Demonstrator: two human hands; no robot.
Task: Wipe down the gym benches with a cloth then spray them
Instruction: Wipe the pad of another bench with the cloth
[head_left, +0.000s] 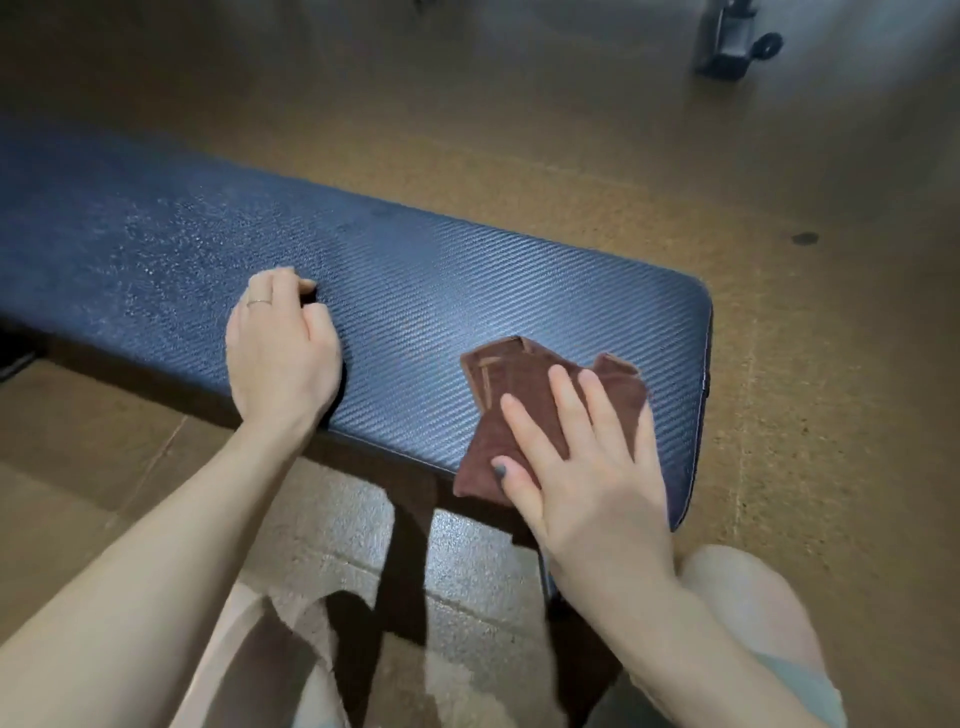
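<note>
A dark blue padded gym bench (426, 291) with a woven-pattern cover runs from the far left to the right, ending in a rounded corner. A folded brown cloth (511, 395) lies on its near right part, partly over the near edge. My right hand (587, 467) lies flat on the cloth with fingers spread, pressing it onto the pad. My left hand (280, 348) rests on the bench near its front edge, fingers curled under, a ring on one finger, holding nothing. No spray bottle is in view.
Brown speckled floor (571, 130) surrounds the bench. A dark piece of equipment with a wheel (732, 41) stands at the far right. The bench's dark leg (410, 561) drops below the pad. My knees (748, 613) are close under the near edge.
</note>
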